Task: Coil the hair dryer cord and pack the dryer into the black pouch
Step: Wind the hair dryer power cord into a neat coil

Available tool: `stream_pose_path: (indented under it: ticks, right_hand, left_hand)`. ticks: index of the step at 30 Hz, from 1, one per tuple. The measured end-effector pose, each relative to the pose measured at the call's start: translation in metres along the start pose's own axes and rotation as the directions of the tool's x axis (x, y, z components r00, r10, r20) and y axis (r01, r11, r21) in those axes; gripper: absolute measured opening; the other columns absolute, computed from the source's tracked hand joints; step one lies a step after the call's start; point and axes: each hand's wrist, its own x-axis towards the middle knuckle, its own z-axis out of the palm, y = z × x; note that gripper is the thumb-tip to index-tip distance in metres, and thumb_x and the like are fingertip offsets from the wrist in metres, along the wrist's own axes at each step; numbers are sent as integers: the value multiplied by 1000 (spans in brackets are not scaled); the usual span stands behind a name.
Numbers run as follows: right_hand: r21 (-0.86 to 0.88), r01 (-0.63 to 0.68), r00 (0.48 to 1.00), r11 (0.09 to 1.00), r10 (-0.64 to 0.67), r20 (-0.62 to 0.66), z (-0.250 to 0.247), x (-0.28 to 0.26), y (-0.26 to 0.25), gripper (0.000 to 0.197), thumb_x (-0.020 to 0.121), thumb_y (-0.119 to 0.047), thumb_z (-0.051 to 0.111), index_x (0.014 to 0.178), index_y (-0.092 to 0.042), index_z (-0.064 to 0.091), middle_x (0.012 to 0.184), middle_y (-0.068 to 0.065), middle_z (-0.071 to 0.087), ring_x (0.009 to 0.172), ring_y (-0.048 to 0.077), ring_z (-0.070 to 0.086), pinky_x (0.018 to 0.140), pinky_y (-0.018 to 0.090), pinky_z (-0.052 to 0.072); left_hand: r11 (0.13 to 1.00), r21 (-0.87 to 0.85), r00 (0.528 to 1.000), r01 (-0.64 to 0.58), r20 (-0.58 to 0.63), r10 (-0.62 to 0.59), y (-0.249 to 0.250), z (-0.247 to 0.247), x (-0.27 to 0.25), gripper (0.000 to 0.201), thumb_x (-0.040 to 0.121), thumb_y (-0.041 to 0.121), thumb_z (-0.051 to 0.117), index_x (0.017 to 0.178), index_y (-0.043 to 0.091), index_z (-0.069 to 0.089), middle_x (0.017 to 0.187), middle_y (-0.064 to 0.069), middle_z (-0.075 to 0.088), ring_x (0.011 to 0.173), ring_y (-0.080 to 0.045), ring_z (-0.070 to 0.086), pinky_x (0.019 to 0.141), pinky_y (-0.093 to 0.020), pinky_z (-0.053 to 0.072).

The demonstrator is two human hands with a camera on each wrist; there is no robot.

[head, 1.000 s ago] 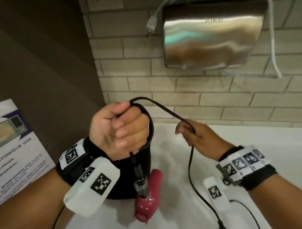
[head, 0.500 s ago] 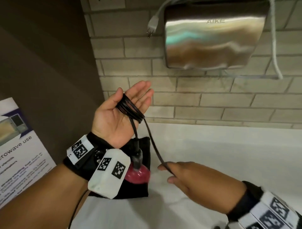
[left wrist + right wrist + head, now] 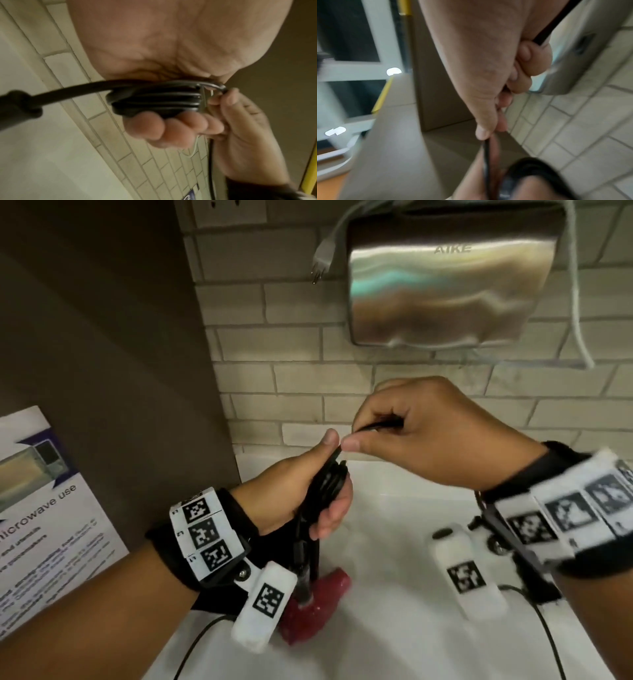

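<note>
My left hand (image 3: 308,494) is curled round a bundle of black cord loops (image 3: 327,484), which the left wrist view shows as several stacked turns (image 3: 154,98) under my fingers. My right hand (image 3: 411,436) pinches the free run of the cord (image 3: 376,426) just above the bundle; in the right wrist view the cord (image 3: 486,152) leaves the thumb tip. The pink hair dryer (image 3: 311,607) hangs below my left hand on its cord, over the white counter (image 3: 394,628). A bit of the black pouch (image 3: 209,597) shows under my left wrist, mostly hidden.
A steel hand dryer (image 3: 445,282) is mounted on the brick wall, with a loose grey plug (image 3: 320,261) hanging beside it. A dark panel (image 3: 102,354) stands at the left, with a microwave notice (image 3: 37,508) in front of it. Thin sensor cables cross the counter.
My left hand has closed from an open palm round the loops. My right hand rose from low over the counter up to the bundle, bringing the cord along.
</note>
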Motion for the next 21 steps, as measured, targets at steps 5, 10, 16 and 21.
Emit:
stream_pose_path:
  ticks: [5, 10, 16, 21]
  right_hand:
    - [276, -205, 978, 939, 210, 11, 38, -2, 60, 23, 98, -31, 60, 83, -16, 69, 60, -14, 55, 54, -1, 46, 56, 14, 39]
    - [412, -396, 918, 820, 342, 201, 90, -48, 86, 28, 104, -29, 49, 83, -20, 67, 56, -10, 49, 51, 5, 45, 52, 15, 39]
    - [394, -411, 912, 822, 362, 195, 126, -89, 66, 24, 104, -34, 45, 87, -28, 60, 57, -7, 44, 54, 10, 41, 57, 23, 38]
    - [251, -318, 946, 914, 290, 143, 123, -95, 40, 21, 104, -36, 45, 108, -35, 66, 66, -6, 58, 64, 12, 56, 65, 25, 48]
  left_hand:
    - [906, -412, 982, -95, 112, 154, 9, -4, -3, 69, 98, 56, 29, 50, 10, 43, 45, -7, 23, 38, -20, 30, 41, -33, 20]
    - [796, -604, 968, -33, 179, 176, 6, -12, -13, 67, 100, 55, 26, 49, 12, 34, 46, -6, 21, 40, -22, 24, 40, -33, 15]
    - [699, -704, 961, -123, 93, 262, 8, -20, -15, 67, 102, 55, 21, 49, 15, 34, 47, -3, 25, 41, -19, 23, 42, -33, 17]
    - [690, -680, 960, -248, -79, 267, 9, -16, -12, 66, 101, 57, 21, 57, 13, 41, 54, -4, 37, 51, -20, 39, 49, -30, 35]
